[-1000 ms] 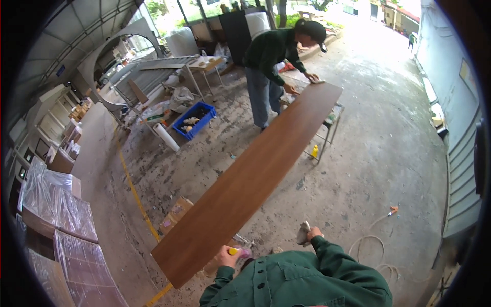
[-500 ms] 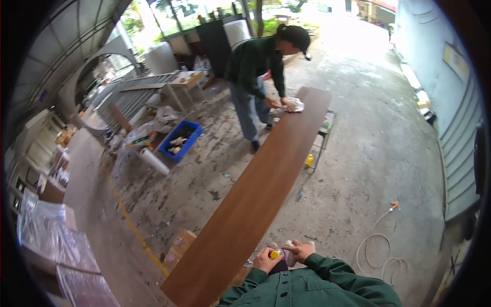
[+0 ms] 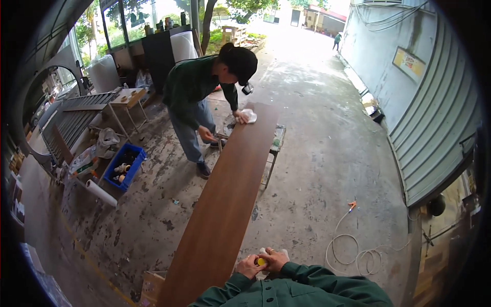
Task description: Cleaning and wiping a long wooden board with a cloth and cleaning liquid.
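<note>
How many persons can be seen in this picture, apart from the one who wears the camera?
2. One co-worker bends over the far end of the long brown board; one small distant figure stands far down the concrete lane. Others may be hidden.

**One head-worn fisheye view, looking down and forward**

The head camera looked down from the wearer's head along a long brown board [image 3: 225,204], hands close at the lower edge, a co-worker [image 3: 204,97] far off. Straight edges bent toward the dark round rim.
</note>
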{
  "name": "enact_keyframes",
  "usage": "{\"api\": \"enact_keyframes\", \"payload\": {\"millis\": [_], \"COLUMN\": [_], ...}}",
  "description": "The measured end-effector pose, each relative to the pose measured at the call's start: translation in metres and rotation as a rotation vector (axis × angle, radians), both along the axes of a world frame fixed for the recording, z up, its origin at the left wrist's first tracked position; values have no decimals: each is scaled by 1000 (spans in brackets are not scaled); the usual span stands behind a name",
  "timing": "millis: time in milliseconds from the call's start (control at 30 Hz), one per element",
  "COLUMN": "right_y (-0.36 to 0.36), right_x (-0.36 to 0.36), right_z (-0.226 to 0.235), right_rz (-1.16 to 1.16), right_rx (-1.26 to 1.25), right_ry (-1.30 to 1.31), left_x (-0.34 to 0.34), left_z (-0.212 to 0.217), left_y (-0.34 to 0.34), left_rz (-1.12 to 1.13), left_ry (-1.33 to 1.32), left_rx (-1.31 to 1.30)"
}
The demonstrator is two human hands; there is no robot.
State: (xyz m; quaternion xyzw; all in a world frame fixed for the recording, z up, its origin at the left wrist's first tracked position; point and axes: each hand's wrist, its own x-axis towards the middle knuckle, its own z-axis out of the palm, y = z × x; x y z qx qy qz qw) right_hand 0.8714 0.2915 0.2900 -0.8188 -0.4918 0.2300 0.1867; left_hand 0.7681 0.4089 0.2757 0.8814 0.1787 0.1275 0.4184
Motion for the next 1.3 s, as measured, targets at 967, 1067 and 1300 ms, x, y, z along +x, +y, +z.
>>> {"api": "enact_keyframes", "payload": {"millis": [967,1067,1300], "right_y": [-26,1,57], "right_x": [233,251,273], "right_z": [-360,-406,-516], "right_rz": [-552,-560,-521], "right_rx": [-408,-449,-381], "right_ry": [284,290,152], "left_x": [239,240,236], "left_z": [-235,-242,-248], "left_y": [142,144,147], "left_rz": [405,382,318], "left_ry": [280,302,300], "left_rx": [824,795,741]}}
